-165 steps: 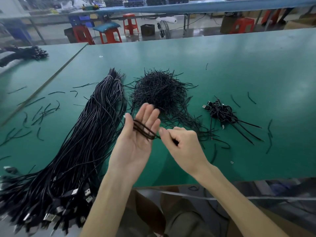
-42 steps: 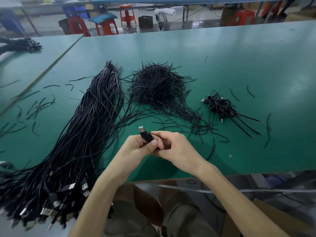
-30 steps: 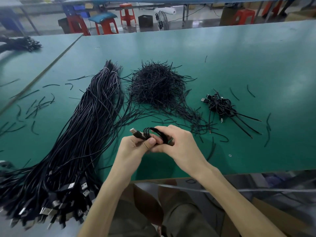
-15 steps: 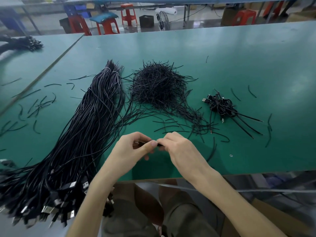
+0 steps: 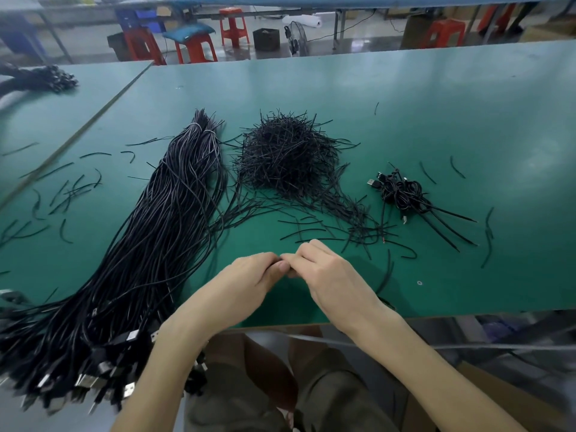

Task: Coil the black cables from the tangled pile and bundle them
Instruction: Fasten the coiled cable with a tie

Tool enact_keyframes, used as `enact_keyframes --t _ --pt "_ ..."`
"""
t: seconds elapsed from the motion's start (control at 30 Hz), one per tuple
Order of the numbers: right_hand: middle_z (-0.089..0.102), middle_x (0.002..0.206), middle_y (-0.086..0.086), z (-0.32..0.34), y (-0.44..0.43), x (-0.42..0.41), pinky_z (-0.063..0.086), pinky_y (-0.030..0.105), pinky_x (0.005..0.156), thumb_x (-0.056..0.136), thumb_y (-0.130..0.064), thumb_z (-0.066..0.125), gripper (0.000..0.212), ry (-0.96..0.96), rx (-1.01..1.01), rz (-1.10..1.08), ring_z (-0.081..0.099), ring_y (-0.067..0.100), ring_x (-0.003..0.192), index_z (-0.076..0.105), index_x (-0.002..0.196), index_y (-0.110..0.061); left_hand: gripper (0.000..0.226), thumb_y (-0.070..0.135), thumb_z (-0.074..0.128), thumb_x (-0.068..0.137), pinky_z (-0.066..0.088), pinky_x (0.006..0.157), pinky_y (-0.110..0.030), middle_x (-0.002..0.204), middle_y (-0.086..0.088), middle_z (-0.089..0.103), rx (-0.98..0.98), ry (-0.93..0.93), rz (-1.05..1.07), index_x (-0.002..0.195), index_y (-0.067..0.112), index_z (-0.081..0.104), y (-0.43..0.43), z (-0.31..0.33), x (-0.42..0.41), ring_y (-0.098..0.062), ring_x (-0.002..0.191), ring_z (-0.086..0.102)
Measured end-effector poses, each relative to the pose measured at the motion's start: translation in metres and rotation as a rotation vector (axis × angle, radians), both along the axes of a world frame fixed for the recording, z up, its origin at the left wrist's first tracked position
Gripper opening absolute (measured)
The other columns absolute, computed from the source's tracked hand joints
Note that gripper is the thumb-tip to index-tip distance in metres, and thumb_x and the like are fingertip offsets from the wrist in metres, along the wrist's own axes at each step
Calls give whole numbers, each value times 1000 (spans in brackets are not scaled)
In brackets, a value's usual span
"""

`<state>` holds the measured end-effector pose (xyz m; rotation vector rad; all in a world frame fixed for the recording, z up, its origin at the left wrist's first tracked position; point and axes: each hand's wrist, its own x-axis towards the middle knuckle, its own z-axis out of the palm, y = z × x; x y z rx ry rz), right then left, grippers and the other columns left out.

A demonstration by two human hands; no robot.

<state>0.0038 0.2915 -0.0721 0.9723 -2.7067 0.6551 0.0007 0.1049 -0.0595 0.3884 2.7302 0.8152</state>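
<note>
Risk: left hand (image 5: 246, 279) and right hand (image 5: 333, 275) meet in curled grip, I cannot tell on what, and its hidden content may spring open if pinching slackens; black cables (image 5: 174, 213) lie left of the grip.

Fingertips of left hand (image 5: 246, 283) and right hand (image 5: 328, 275) meet, curled inward. Whatever sits in the grip is covered by the fingers and not visible. Long cable bundle (image 5: 149, 244): plug end runs off the lower left edge, and the plugs there are blurred. Second dark pile (image 5: 40, 80) on the far left tabletop (image 5: 93, 98): cut by the left edge, contents unclear. Small pale speck (image 5: 419, 282) right of the hands: too small to identify. Both forearms are cut by the bottom edge.
</note>
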Motion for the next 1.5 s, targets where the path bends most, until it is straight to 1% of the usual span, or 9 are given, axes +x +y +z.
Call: enact_keyframes --t 0.1,0.37,0.53,0.7,0.83,0.93,1.1,1.27,1.5 --pt "61 96 11 -1 2 0 57 43 75 93 7 61 31 -13 7 1 58 27 98 66 123 3 42 55 29 103 47 70 -35 81 7 61 25 -27 -12 110 26 60 -1 -1 3 -13 73 56" --pt "58 107 7 -6 0 -4 58 35 80 83 12 73 70 82 57 -48 57 23 104 47 147 1 32 40 33 109 47 75 -40 85 4 57 0 133 29 90 19 49 6 -4 4 -17 78 55" --pt "57 117 9 -7 0 -3 58 33 87 100 -17 61 50 75 46 -102 57 22 111 47 145 1 31 40 33 108 44 68 -39 78 5 54 44 199 90 92 19 50 6 -7 4 -16 70 53" --pt "58 107 14 -6 1 -5 59 41 76 101 -7 53 30 35 33 -80 57 28 102 59 128 5 30 34 37 109 44 67 -34 80 7 60 92 134 62 95 17 58 4 -9 2 -10 70 55" --pt "56 103 14 -6 1 -7 56 42 76 99 -15 29 44 42 25 -18 54 27 100 63 120 4 31 35 36 110 37 59 -26 70 9 51 130 24 10 94 20 57 -2 -9 0 -5 60 45" --pt "58 104 13 -8 2 -9 55 42 79 105 -10 43 30 33 23 -24 54 27 102 64 121 3 31 36 37 110 36 59 -27 70 7 53 113 34 12 82 33 50 -4 -9 -1 -8 60 44" --pt "63 117 5 -1 5 -24 47 35 98 102 -28 58 38 15 19 -23 54 22 111 62 134 -7 32 38 33 110 44 70 -43 78 3 56 2 146 103 90 20 49 -1 -11 -2 -20 72 54" --pt "65 111 5 2 18 -49 46 35 96 105 -18 54 23 71 -283 -332 55 23 108 68 117 -6 40 44 24 109 45 65 -39 82 1 60 47 208 340 90 21 51 -10 -20 -3 -20 74 58" --pt "59 113 1 -19 17 -71 34 35 99 99 -25 65 19 0 11 -517 42 23 113 68 115 -17 43 42 25 110 38 56 -32 73 4 56 244 141 536 82 23 52 -8 -32 -11 -13 56 51"
